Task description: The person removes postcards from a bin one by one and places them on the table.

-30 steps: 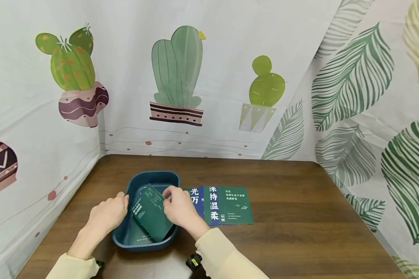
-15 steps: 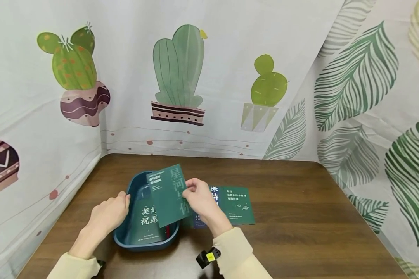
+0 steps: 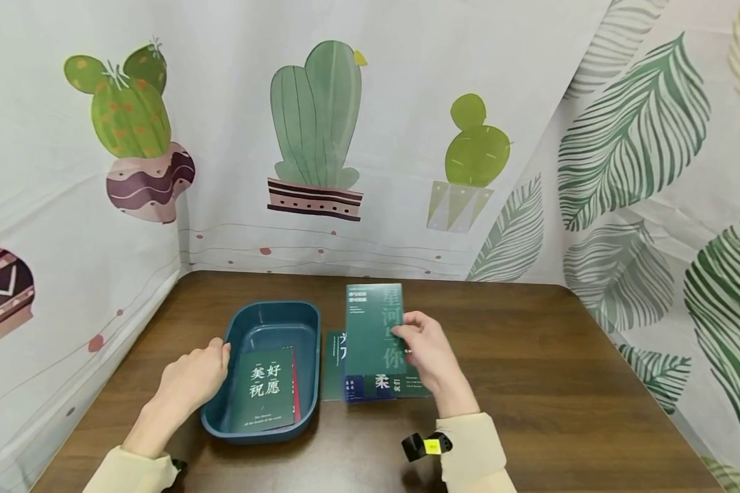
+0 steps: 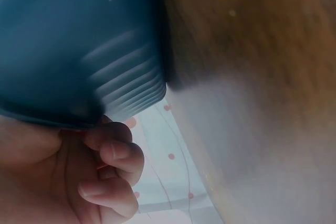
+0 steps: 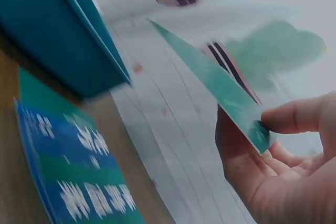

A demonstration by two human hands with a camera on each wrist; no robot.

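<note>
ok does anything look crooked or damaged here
Nothing looks spilled or damaged. One mildly untidy spot: inside the blue plastic tub, a thin red edge juts out from under the green rectangular card, so they aren't squarely stacked.

Wide passage is offered over the table, right of the right hand. Tray can be entered from above; its left rim is blocked by the left hand. Laid-out cards are partly screened by the raised card. Far edge is bounded by cloth.
</note>
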